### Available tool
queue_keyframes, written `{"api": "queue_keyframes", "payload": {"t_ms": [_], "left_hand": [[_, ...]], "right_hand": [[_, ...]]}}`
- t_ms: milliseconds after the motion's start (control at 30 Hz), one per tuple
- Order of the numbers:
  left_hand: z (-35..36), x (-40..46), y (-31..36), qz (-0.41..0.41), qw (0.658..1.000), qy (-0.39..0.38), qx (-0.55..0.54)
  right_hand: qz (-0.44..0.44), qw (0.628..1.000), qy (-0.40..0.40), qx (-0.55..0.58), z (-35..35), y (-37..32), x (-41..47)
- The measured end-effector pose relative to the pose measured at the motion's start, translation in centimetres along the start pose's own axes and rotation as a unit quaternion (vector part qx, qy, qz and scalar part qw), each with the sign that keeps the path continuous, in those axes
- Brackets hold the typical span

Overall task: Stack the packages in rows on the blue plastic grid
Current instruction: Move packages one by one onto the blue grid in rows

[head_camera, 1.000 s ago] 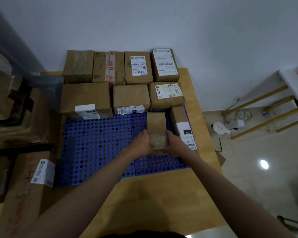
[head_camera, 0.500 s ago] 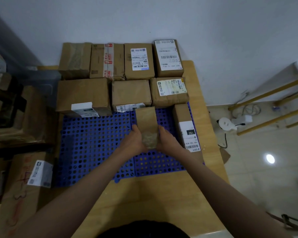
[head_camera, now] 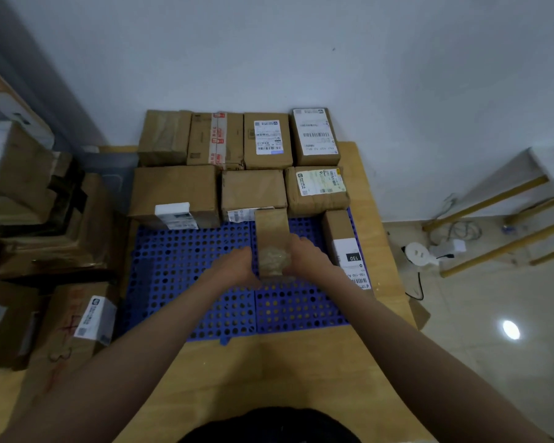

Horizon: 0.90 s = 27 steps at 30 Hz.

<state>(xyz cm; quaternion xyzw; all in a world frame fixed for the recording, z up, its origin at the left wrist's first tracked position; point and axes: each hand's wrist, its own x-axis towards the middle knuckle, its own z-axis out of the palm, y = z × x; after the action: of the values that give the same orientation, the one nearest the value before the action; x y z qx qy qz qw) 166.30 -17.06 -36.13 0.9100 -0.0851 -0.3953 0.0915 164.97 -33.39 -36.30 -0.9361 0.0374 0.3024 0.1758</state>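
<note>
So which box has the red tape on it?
The box with red tape is in the back row by the wall, second from the left. A red-printed strip runs down its top; the other boxes there are plain brown or carry white labels.

Narrow package (head_camera: 272,238) on grid (head_camera: 186,276), before two rows of packages (head_camera: 253,161); labelled package (head_camera: 343,241) right

Grid (head_camera: 186,282): blue, perforated with round holes. Table (head_camera: 269,372): light yellowish wood. Packages: brown paper and cardboard throughout. Held package (head_camera: 272,241): plain brown, clear tape at near end. Right-edge package (head_camera: 343,241): white label, black "150" patch. Far-row box (head_camera: 216,139): red-printed tape stripe.
</note>
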Motion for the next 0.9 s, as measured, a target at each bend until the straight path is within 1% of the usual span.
{"api": "queue_keyframes", "payload": {"t_ms": [100,233,367,467,567,633,700,767,900], "left_hand": [[-0.6,-2.6,-2.4,-0.005,1.000,0.016,0.002],[-0.6,-6.7,-6.1,-0.021,0.998,0.056,-0.007],[-0.3,-10.9,-10.7,-0.043,0.996,0.078,-0.016],[0.2,-14.1,-14.7,-0.060,0.992,0.109,-0.016],[0.8,-17.2,-18.8,-0.083,0.988,0.128,-0.037],[1.7,-18.7,-21.7,-0.094,0.983,0.138,-0.077],[2.8,-19.8,-24.2,-0.116,0.980,0.139,-0.083],[3.7,-20.7,-26.4,-0.133,0.981,0.120,-0.075],[5.7,-22.1,-29.8,-0.128,0.989,0.069,-0.019]], "right_hand": [[-0.038,0.999,0.010,-0.027,-0.8,-2.4,-1.6],[-0.114,0.993,-0.013,-0.022,-0.3,-7.2,-3.1],[-0.165,0.984,-0.042,-0.043,2.0,-12.9,-4.4],[-0.197,0.976,-0.068,-0.065,4.1,-16.9,-5.3],[-0.222,0.968,-0.090,-0.073,6.0,-20.5,-6.3],[-0.230,0.966,-0.097,-0.068,7.5,-22.5,-7.0],[-0.231,0.965,-0.104,-0.067,9.2,-24.1,-7.8],[-0.216,0.968,-0.116,-0.061,11.1,-25.5,-8.7],[-0.172,0.976,-0.133,-0.026,15.3,-27.9,-10.4]]}}
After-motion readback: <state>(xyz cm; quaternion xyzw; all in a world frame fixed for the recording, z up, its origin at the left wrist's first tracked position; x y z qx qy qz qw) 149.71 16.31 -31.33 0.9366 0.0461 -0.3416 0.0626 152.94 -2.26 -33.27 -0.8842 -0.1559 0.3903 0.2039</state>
